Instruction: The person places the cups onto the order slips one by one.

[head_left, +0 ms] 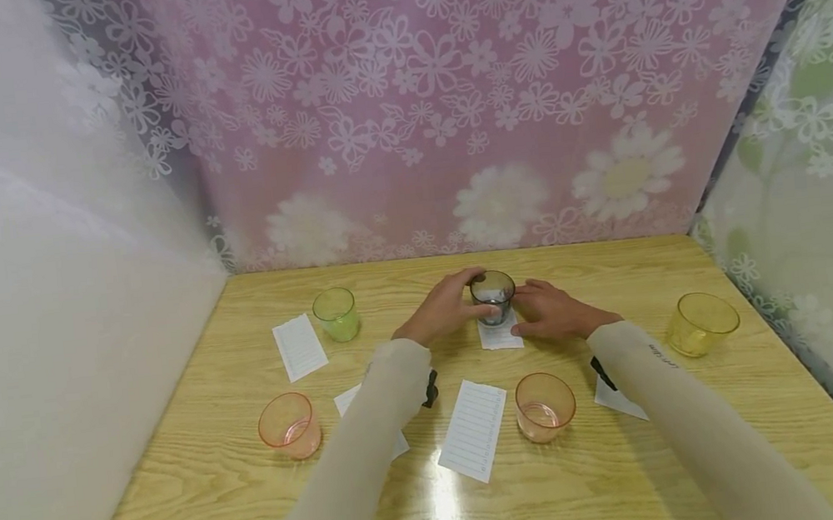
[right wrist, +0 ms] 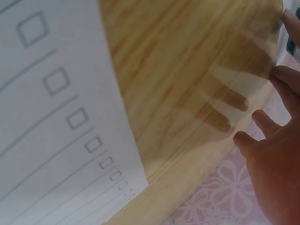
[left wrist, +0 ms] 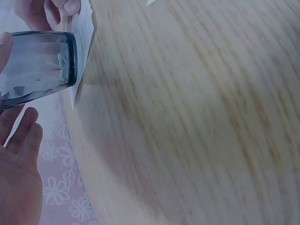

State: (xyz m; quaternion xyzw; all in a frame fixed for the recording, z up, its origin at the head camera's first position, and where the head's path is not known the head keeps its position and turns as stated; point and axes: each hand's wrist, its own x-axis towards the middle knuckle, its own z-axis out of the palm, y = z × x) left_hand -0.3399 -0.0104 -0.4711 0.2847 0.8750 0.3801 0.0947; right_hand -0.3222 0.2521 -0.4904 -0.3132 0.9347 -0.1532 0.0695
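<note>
In the head view my left hand (head_left: 442,308) holds a grey see-through cup (head_left: 494,296) between thumb and fingers. Its base is over a small lined paper slip (head_left: 501,337); in the left wrist view the glass lies close to the paper, and I cannot tell whether they touch. My right hand (head_left: 553,311) is just right of the cup, its thumb at the slip's edge. The right wrist view shows the right hand's fingers (right wrist: 263,124) spread and fairly straight above the wood.
A green cup (head_left: 337,316) and a paper slip (head_left: 300,347) are at left. Two pinkish cups, one left (head_left: 291,427) and one right (head_left: 545,408), stand nearer, with a lined sheet (head_left: 474,430) between. A yellow cup (head_left: 700,325) stands right. Another slip (head_left: 622,399) lies under the right forearm.
</note>
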